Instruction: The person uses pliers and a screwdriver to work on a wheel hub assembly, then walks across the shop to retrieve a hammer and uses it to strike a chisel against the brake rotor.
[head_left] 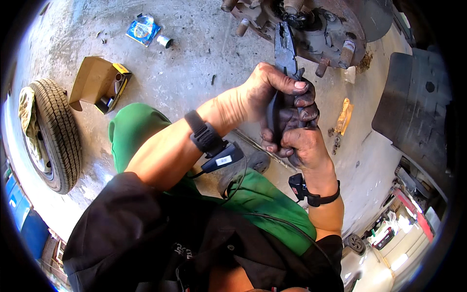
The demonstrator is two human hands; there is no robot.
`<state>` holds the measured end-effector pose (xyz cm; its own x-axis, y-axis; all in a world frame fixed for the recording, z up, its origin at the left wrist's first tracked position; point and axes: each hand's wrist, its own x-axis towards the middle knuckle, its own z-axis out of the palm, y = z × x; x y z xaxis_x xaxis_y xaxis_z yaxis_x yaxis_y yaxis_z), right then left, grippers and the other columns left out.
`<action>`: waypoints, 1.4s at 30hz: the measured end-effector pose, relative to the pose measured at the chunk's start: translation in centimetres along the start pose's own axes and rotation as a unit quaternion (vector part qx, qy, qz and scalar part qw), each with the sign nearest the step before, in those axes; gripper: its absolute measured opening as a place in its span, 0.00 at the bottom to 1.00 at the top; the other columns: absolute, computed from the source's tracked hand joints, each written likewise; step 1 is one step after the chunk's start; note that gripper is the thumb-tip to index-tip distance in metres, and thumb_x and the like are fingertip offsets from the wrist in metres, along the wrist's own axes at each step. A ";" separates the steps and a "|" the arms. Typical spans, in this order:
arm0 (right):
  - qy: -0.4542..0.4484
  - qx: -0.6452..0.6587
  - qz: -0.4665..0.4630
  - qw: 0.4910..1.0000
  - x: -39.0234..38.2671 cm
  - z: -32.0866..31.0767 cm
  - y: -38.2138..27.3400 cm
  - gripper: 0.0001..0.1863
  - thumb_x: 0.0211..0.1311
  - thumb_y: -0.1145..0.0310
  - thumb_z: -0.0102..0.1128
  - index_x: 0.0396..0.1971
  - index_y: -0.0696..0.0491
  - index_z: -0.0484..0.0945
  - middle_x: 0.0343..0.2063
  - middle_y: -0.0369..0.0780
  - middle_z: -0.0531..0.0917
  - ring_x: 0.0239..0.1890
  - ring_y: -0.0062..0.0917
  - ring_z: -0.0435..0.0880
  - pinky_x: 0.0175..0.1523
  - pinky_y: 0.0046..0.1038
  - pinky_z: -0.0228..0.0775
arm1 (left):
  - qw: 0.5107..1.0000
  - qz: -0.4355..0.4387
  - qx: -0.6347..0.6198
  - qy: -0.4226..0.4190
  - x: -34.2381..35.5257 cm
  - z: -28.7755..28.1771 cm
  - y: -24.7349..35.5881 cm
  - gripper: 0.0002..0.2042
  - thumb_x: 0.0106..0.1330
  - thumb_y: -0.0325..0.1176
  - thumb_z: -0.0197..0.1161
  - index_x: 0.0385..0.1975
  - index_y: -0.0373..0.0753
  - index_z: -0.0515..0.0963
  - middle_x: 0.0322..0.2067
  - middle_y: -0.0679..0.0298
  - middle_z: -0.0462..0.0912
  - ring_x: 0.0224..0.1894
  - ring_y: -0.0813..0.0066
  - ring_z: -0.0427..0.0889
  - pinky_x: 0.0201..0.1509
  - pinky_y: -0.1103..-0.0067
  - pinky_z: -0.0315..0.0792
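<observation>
Evidently, both hands are closed on the pliers: the left hand [265, 88] wraps the handles just below the pivot, and the right hand [306, 142] is curled about their lower end, though overlapping fingers hide part of the grip. The pliers [285, 51] point up at the dark, greasy middle of the rusty wheel hub [318, 41]; whether the tips bite on anything cannot be told. Blackened fingers could slide along the handles under a hard pull, and a sudden slip of the tips could drive the knuckles into the threaded studs [347, 53]. The loose cable [292, 225] across the green trousers [272, 204] might snag during a wide arm movement.
</observation>
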<state>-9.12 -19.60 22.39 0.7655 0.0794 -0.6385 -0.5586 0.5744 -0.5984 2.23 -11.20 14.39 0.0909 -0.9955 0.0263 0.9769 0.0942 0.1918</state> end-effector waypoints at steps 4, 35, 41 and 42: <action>-0.025 0.042 0.031 0.998 -0.4 0.1 -0.2 0.16 0.42 0.84 0.43 0.35 0.65 0.73 0.25 0.42 0.77 0.21 0.24 0.73 0.24 0.19 0.64 | 0.985 -0.070 -0.155 -0.010 -0.4 2.2 1.1 0.17 0.56 0.42 0.62 0.17 0.39 0.65 0.18 0.68 0.63 0.30 0.69 0.66 0.47 0.71 0.63; 0.222 -0.789 -0.215 0.530 -0.5 -1.6 -1.0 0.24 0.42 0.72 0.61 0.43 0.61 0.71 0.31 0.50 0.79 0.35 0.45 0.80 0.42 0.36 0.72 | 0.791 -0.109 0.530 0.285 -7.0 7.6 0.4 0.16 0.61 0.44 0.60 0.32 0.35 0.80 0.29 0.63 0.82 0.33 0.68 0.77 0.35 0.73 0.70; 0.197 -0.696 -0.129 0.678 -2.3 0.1 -5.2 0.20 0.36 0.72 0.59 0.35 0.61 0.75 0.27 0.51 0.80 0.33 0.45 0.81 0.41 0.37 0.73 | 0.596 -0.267 0.754 0.068 -9.0 11.2 1.1 0.25 0.66 0.51 0.51 0.23 0.32 0.79 0.23 0.46 0.78 0.28 0.46 0.77 0.36 0.64 0.72; 0.118 -0.714 -0.077 0.685 -2.6 0.6 -5.4 0.19 0.36 0.72 0.59 0.34 0.60 0.77 0.28 0.51 0.80 0.33 0.45 0.81 0.42 0.37 0.73 | 0.602 -0.290 0.744 0.011 -9.0 11.4 1.3 0.26 0.66 0.52 0.50 0.23 0.32 0.79 0.22 0.47 0.78 0.27 0.47 0.77 0.34 0.64 0.71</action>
<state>-7.89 -22.44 27.54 0.8720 -0.1227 -0.4738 -0.3478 -0.8365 -0.4234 0.50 -1.98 25.60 -0.1631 -0.8628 -0.4785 -0.4066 -0.3832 0.8294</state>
